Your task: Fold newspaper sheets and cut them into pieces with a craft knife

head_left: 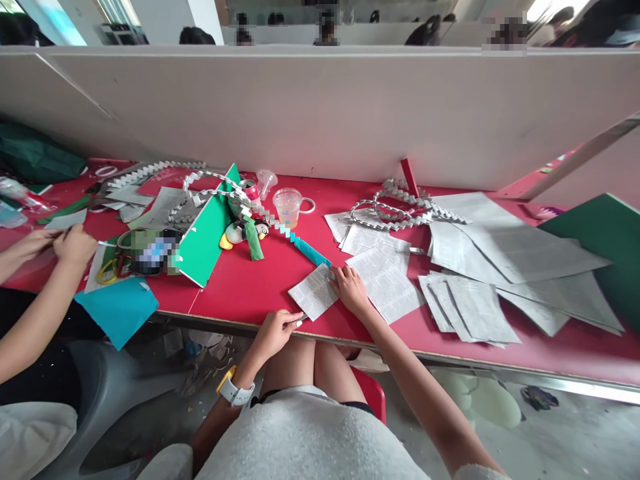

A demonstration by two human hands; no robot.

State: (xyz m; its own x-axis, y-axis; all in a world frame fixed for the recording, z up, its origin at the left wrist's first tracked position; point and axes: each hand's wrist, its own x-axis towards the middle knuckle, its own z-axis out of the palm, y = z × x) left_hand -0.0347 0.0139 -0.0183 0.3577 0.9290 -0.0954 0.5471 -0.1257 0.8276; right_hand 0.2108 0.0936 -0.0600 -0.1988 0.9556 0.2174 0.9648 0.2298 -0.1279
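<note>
A small rectangle of printed newspaper (pixel 314 292) lies on the red table (pixel 250 287) right in front of me. My left hand (pixel 274 332) pinches its near corner at the table's front edge; a white and yellow watch is on that wrist. My right hand (pixel 351 288) presses its fingers on the paper's far right corner. A folded accordion paper chain (pixel 260 212), white turning teal at its end, runs up to that corner.
Loose newspaper sheets (pixel 480 273) and chain loops (pixel 395 207) lie to the right. A plastic cup (pixel 289 207), green card (pixel 207 230), a soft toy (pixel 243 233), scissors (pixel 113 267) and teal paper (pixel 120 308) sit left. Another person's hands (pixel 60 245) work at far left. A grey partition (pixel 320 113) stands behind.
</note>
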